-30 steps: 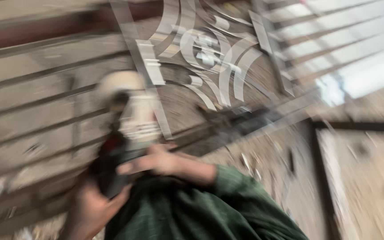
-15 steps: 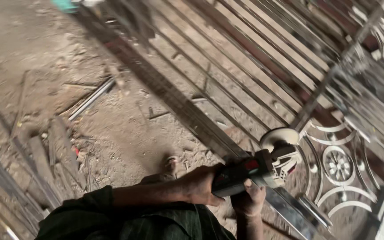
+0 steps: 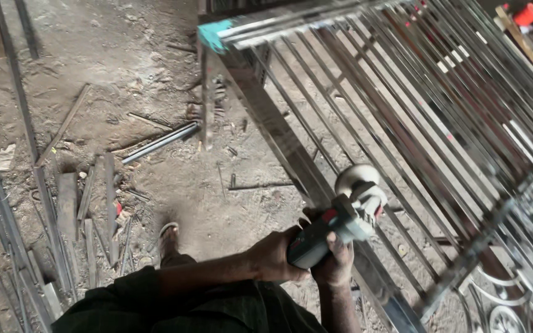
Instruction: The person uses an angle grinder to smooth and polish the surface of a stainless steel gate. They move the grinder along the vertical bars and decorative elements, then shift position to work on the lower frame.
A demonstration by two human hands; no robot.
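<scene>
While both hands grip one angle grinder (image 3: 334, 225), the left hand (image 3: 274, 256) is clenched round its dark rear body and the right hand (image 3: 334, 262) is closed under it nearer the head. Its pale round disc (image 3: 357, 179) sits against the frame bar of a shiny steel gate (image 3: 439, 123). Scrap metal strips (image 3: 94, 203) lie on the dirt floor (image 3: 124, 74) beside a sandalled foot (image 3: 169, 237).

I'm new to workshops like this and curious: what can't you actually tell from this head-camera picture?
- Round pale disc of the handheld grinder: its underside faces away, so contact with the shiny steel-bar gate is unclear.
- Grinder body: wrapped by left hand and right hand.
- Red objects: cut off by the top edge.
</scene>
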